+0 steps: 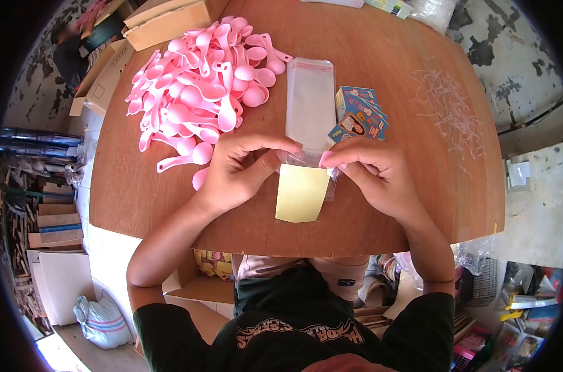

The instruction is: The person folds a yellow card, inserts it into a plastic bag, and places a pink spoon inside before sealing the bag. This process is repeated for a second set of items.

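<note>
Near the table's front edge, my left hand (247, 167) and my right hand (369, 170) pinch the two sides of a clear plastic bag's opening. Inside or against that clear bag (332, 189) lies a pale yellow card (302, 193), blank on the side facing up. Just beyond my fingers rests a stack of clear plastic bags (310, 99). To its right is a fanned pile of blue printed cards (360, 115). A large heap of pink plastic scoops (194, 93) spreads over the left of the table, a few of them close to my left hand.
Thin clear plastic strips (448, 108) lie scattered at the right of the brown wooden table (411, 235). A cardboard box (167, 25) stands at the far left edge. Another person (70, 56) is at the upper left. A tied white sack (101, 321) sits on the floor.
</note>
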`<control>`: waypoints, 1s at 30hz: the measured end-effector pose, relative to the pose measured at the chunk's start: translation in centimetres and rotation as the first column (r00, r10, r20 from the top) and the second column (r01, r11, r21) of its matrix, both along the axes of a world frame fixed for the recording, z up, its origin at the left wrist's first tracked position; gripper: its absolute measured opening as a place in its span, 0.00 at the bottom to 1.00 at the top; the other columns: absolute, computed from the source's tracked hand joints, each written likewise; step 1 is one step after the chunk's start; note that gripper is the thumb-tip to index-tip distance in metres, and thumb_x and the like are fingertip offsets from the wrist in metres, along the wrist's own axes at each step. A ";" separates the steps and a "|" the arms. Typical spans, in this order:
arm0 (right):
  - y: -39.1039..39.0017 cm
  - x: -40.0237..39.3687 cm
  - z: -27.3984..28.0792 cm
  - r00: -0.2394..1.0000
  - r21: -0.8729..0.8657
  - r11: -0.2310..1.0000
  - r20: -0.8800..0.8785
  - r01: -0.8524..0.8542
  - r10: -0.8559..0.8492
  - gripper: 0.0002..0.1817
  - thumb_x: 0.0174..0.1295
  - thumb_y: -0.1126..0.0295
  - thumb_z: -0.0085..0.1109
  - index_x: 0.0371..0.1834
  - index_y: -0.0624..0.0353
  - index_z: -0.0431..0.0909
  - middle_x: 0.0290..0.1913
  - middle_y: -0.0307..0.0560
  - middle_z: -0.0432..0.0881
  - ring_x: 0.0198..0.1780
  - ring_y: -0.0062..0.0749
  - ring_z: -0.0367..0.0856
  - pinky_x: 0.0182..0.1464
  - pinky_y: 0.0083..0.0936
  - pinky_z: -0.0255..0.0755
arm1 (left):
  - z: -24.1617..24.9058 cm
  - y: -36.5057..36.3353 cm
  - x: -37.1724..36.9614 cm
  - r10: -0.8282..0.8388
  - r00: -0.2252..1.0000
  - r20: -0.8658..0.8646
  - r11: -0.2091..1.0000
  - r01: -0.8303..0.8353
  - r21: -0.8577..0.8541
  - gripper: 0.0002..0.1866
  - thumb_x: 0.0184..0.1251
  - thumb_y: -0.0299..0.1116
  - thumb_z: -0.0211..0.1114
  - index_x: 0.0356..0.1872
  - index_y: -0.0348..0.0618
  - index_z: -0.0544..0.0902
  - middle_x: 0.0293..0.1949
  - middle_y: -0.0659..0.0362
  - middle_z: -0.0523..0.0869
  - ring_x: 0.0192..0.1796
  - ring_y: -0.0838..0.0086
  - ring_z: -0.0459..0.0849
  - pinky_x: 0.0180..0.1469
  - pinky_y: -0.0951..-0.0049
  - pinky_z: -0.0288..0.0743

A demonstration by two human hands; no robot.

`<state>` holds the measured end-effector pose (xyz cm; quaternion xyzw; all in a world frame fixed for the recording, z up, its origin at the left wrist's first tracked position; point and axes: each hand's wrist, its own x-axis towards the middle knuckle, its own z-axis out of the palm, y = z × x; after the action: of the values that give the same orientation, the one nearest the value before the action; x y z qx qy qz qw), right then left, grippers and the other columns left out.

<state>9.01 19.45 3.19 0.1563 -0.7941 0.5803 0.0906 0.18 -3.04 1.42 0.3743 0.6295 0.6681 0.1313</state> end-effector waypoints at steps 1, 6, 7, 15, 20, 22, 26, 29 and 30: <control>0.0 0.0 -0.1 1.000 0.022 1.000 -0.019 0.011 -0.011 0.12 0.62 0.86 0.52 0.40 0.63 0.84 0.40 0.48 0.86 0.41 0.27 0.84 0.42 0.20 0.75 | 0.0 0.0 0.0 -0.012 1.000 0.014 1.000 0.012 0.010 0.13 0.65 0.14 0.55 0.44 0.35 0.85 0.38 0.57 0.88 0.40 0.80 0.84 0.43 0.79 0.78; 0.1 -0.1 -0.3 0.998 0.053 0.998 -0.058 0.026 -0.023 0.12 0.61 0.86 0.52 0.39 0.62 0.84 0.39 0.47 0.86 0.40 0.30 0.85 0.42 0.22 0.76 | -0.3 -0.1 -0.2 -0.021 1.000 -0.008 1.000 0.021 -0.009 0.13 0.65 0.14 0.54 0.44 0.34 0.85 0.38 0.56 0.88 0.40 0.79 0.84 0.43 0.78 0.78; 0.1 -0.1 -0.2 0.998 0.067 0.997 -0.064 0.031 -0.026 0.12 0.60 0.87 0.52 0.39 0.62 0.84 0.39 0.47 0.86 0.40 0.30 0.85 0.42 0.22 0.76 | -0.3 -0.1 -0.2 -0.014 1.000 -0.006 1.000 0.014 -0.014 0.13 0.65 0.14 0.53 0.43 0.34 0.85 0.38 0.56 0.88 0.41 0.79 0.84 0.43 0.78 0.78; 0.0 0.0 -0.1 0.996 0.085 0.995 -0.077 0.042 -0.036 0.14 0.58 0.87 0.52 0.40 0.61 0.84 0.39 0.47 0.86 0.39 0.31 0.85 0.40 0.23 0.76 | 0.1 -0.4 -0.2 -0.054 0.991 0.124 0.998 0.051 0.027 0.12 0.67 0.16 0.53 0.44 0.33 0.84 0.40 0.55 0.88 0.42 0.77 0.85 0.45 0.77 0.79; -0.2 0.2 0.0 0.998 0.010 1.000 -0.067 0.013 -0.012 0.09 0.58 0.85 0.58 0.39 0.65 0.83 0.42 0.49 0.84 0.40 0.28 0.84 0.42 0.21 0.79 | -0.3 -0.2 -0.2 -0.057 0.995 0.077 0.996 0.052 0.067 0.07 0.68 0.20 0.59 0.43 0.33 0.84 0.39 0.55 0.88 0.41 0.78 0.85 0.45 0.76 0.80; -0.6 0.2 -0.5 0.999 -0.062 0.998 -0.041 0.011 -0.013 0.08 0.58 0.84 0.60 0.40 0.66 0.83 0.42 0.50 0.83 0.40 0.28 0.84 0.43 0.22 0.81 | -0.1 -0.3 -0.1 -0.018 1.000 0.019 0.998 0.019 -0.057 0.06 0.66 0.21 0.64 0.42 0.32 0.84 0.39 0.55 0.88 0.40 0.79 0.85 0.44 0.77 0.81; -0.6 0.1 -0.5 1.000 -0.095 0.995 -0.006 0.008 -0.008 0.11 0.55 0.82 0.67 0.41 0.67 0.81 0.43 0.50 0.82 0.41 0.29 0.85 0.44 0.22 0.84 | 0.0 0.2 0.2 -0.003 0.997 0.079 1.000 0.005 -0.021 0.06 0.64 0.19 0.65 0.42 0.32 0.84 0.39 0.55 0.88 0.40 0.80 0.85 0.43 0.78 0.81; -0.7 0.2 -0.2 1.000 -0.064 0.998 0.007 0.020 -0.020 0.12 0.54 0.84 0.66 0.42 0.67 0.80 0.45 0.50 0.81 0.41 0.29 0.85 0.44 0.23 0.84 | -0.1 0.2 0.1 0.014 0.997 0.076 1.000 -0.014 -0.010 0.06 0.65 0.21 0.65 0.41 0.34 0.83 0.40 0.55 0.88 0.41 0.80 0.85 0.41 0.80 0.79; -0.7 0.2 -0.2 1.000 -0.063 0.998 0.006 0.020 -0.020 0.12 0.54 0.84 0.66 0.42 0.67 0.80 0.45 0.50 0.81 0.41 0.29 0.85 0.44 0.23 0.84 | 0.1 0.2 0.1 0.025 0.995 0.095 1.000 -0.024 -0.016 0.06 0.65 0.19 0.64 0.41 0.33 0.83 0.39 0.55 0.88 0.42 0.79 0.85 0.43 0.79 0.80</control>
<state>9.18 18.72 3.02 0.1436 -0.7771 0.6047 0.0991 0.24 -2.83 1.50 0.3334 0.6320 0.6821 0.1554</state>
